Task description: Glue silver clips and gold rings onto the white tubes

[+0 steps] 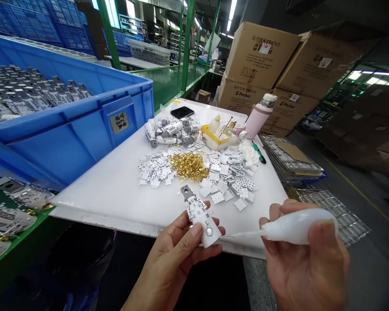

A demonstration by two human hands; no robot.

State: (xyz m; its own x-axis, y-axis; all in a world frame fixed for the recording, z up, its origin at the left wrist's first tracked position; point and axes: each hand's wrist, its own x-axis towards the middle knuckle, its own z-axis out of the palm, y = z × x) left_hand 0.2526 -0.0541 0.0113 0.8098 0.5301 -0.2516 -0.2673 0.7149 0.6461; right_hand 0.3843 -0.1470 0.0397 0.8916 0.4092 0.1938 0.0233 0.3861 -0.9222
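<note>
My left hand [181,250] grips a white and grey plastic part [201,218] over the near edge of the white table, its grey end pointing up and away. A white squeeze bottle [301,225] lies in my right hand [306,263], wrapped by the fingers. Its thin clear nozzle points left, and the tip is close to the lower right end of the part; whether they touch, I cannot tell. Beyond the hands are a pile of gold rings [189,166], small white plates [227,172] on the right and more white pieces [154,168] on the left.
A blue crate [94,134] full of similar parts stands at the left. On the white table [116,194] are assembled parts [173,131], a phone [182,112], a yellow-edged tray [214,140], a pink bottle [259,116] and a green cutter [258,152]. Cardboard boxes [259,56] stand behind.
</note>
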